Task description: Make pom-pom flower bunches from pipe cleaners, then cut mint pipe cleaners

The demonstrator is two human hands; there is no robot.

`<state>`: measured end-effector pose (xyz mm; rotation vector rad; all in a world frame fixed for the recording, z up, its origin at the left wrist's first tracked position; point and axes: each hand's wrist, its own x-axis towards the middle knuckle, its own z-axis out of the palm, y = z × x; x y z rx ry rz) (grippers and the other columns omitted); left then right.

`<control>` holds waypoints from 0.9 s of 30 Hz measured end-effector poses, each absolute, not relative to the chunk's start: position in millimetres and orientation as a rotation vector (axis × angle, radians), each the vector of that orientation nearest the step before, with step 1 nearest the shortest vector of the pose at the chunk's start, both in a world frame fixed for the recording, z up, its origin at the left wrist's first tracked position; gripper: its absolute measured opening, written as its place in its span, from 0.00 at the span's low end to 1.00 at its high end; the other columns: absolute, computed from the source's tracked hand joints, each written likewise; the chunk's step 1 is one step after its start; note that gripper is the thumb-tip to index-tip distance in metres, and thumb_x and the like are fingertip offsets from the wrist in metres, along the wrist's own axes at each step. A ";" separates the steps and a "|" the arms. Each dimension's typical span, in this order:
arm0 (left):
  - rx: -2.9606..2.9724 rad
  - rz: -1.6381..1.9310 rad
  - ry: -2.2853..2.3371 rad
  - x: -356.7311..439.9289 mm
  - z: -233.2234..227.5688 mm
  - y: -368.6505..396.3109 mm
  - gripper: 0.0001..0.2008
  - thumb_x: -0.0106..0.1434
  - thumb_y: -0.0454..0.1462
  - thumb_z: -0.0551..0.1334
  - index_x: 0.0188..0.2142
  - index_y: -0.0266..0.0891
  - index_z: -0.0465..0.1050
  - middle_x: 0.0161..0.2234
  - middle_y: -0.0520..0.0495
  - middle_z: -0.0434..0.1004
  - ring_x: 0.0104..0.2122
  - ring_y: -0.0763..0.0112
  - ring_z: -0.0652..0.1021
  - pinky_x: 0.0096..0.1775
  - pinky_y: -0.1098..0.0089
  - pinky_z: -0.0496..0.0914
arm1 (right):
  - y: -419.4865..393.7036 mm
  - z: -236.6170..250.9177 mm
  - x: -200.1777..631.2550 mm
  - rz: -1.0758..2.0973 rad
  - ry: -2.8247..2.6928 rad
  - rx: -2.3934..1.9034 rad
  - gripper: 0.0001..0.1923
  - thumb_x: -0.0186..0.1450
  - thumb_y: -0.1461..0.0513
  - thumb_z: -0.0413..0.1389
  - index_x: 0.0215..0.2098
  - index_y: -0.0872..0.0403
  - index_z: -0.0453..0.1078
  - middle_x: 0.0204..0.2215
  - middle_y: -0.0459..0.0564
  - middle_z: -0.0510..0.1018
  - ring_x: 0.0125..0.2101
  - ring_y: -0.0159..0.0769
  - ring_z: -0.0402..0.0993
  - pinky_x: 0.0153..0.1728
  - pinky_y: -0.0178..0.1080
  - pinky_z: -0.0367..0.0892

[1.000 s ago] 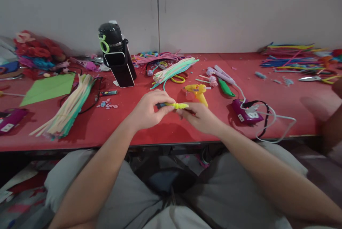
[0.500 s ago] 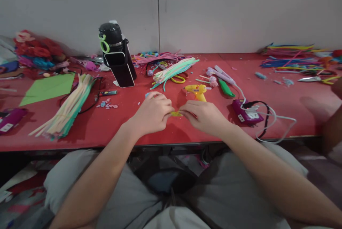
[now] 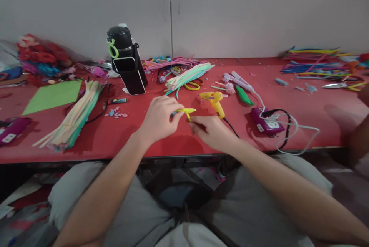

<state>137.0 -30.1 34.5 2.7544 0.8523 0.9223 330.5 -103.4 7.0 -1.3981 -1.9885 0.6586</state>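
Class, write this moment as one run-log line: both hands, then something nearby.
left hand: pinching yellow fuzzy piece | right hand: pinching its yellow strand | nearby: yellow glue gun on red table

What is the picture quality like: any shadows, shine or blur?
Head view: dim, fairly even light, with soft shadows on the red tabletop; head view: slight shine on the black bottle's lid; head view: the yellow piece at the left hand looks soft, its fine texture hard to make out.
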 end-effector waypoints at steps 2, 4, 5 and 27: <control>2.885 0.811 0.897 138.9 32.1 -32.2 0.08 0.68 0.35 0.60 0.38 0.38 0.80 0.34 0.46 0.80 0.38 0.61 0.76 0.48 0.57 0.65 | -106.4 5.9 327.0 0.510 -2.061 -1.525 0.10 0.69 0.64 0.51 0.36 0.56 0.75 0.30 0.53 0.82 0.29 0.37 0.76 0.31 0.36 0.60; 2.977 0.687 0.890 141.1 30.9 -34.7 0.10 0.68 0.34 0.59 0.37 0.38 0.80 0.34 0.45 0.80 0.39 0.60 0.76 0.48 0.56 0.64 | -108.4 5.6 327.0 0.352 -2.165 -1.620 0.11 0.70 0.63 0.52 0.35 0.56 0.76 0.30 0.55 0.82 0.28 0.39 0.75 0.29 0.38 0.57; 3.013 0.624 0.874 142.0 30.7 -35.8 0.11 0.67 0.33 0.58 0.36 0.37 0.80 0.34 0.45 0.79 0.39 0.59 0.76 0.49 0.55 0.64 | -108.8 5.9 328.3 0.284 -2.206 -1.641 0.12 0.70 0.62 0.51 0.33 0.56 0.76 0.29 0.55 0.82 0.28 0.39 0.75 0.28 0.38 0.55; 2.732 0.928 0.752 137.5 31.4 -32.7 0.07 0.67 0.34 0.61 0.37 0.37 0.79 0.34 0.46 0.80 0.36 0.64 0.76 0.44 0.59 0.68 | -101.8 3.6 321.9 1.043 -1.609 -1.319 0.20 0.70 0.52 0.52 0.26 0.56 0.71 0.19 0.45 0.70 0.22 0.30 0.65 0.26 0.35 0.60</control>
